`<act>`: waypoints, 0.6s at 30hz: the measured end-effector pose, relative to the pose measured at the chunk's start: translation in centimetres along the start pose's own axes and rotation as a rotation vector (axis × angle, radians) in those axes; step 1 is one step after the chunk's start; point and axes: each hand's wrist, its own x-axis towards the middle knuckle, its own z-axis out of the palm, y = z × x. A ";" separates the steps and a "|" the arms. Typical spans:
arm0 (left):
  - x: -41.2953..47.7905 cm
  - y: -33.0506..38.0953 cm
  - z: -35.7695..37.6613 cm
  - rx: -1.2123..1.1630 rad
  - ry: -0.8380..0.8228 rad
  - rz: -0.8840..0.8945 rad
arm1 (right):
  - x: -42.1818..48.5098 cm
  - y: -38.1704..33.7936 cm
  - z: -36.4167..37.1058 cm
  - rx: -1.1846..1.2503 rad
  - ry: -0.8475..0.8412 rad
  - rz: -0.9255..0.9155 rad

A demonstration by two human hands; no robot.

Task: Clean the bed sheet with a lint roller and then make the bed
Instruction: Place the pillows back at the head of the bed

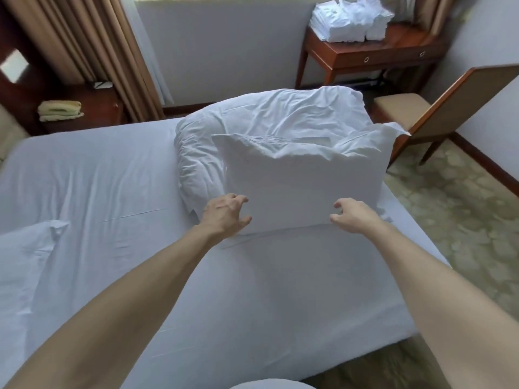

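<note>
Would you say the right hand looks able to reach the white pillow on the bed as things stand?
Probably yes: the right hand hovers open right at the lower edge of the pillow, with only bare sheet beneath and nothing between them.

Single head-worn view, wide-angle, straight lines bowed at the edges. It faces forward and down across the bed, with the left hand (224, 213) and right hand (355, 213) mid-frame. Close range: the bed sheet (280, 290) fills most of the picture, from under the fingers (238, 198) down to the bottom edge. A pillow (303, 189) stands just past the fingers. Well beyond them, a wall (224, 46) and desk (365, 56) line the top. A chair (455, 108) is up and to their right.
</note>
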 end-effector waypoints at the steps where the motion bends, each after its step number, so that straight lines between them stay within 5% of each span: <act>1: 1.7 1.3 -0.3 -0.003 0.007 -0.007 | 1.7 1.2 -1.2 0.010 -0.003 0.002; 18: 23.4 6.1 -4.2 0.154 0.059 -0.101 | 24.7 4.1 -8.8 0.193 0.178 -0.004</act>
